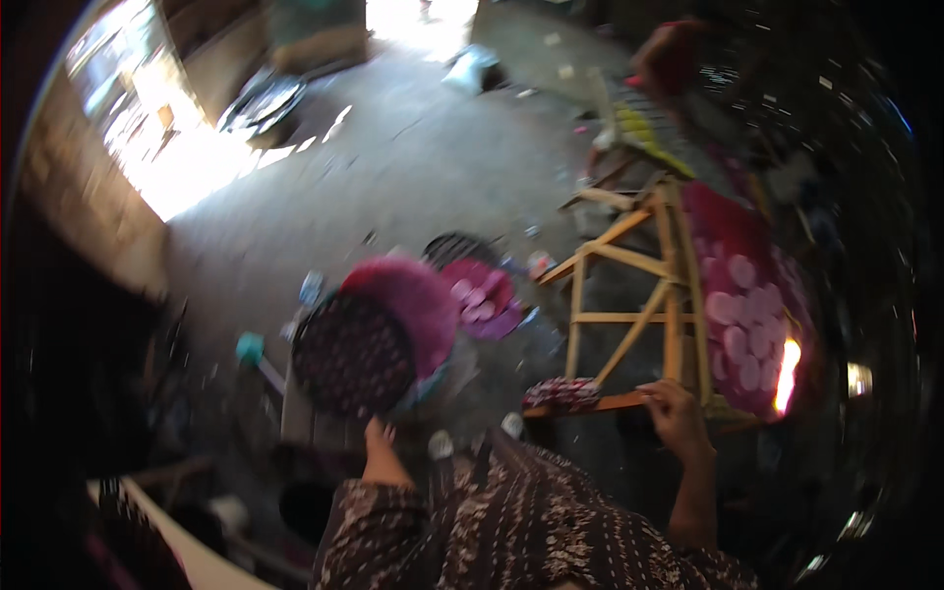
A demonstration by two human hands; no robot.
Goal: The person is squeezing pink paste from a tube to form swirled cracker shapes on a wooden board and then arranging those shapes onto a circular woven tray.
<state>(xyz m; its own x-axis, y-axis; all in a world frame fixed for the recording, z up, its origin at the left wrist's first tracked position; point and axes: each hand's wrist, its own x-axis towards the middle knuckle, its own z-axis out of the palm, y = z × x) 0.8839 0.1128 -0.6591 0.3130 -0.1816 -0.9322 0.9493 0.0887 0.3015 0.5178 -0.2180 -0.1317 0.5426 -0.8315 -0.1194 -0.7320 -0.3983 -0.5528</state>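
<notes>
At the near rim of a dark round tray with a pinkish pattern, my left hand is closed on the edge. The tray overlaps a large pink-magenta round piece behind it. My right hand has its fingers bent around the end of a reddish-brown wooden bar, at the near side of a wooden frame. A red-and-white patterned cloth bundle lies on that bar. Blur hides the exact finger contact.
Pale discs lie on a magenta sheet right of the frame. A smaller magenta container with pale discs and a dark round lattice sit on the floor. A teal-headed object lies left. A person in red is at the far right.
</notes>
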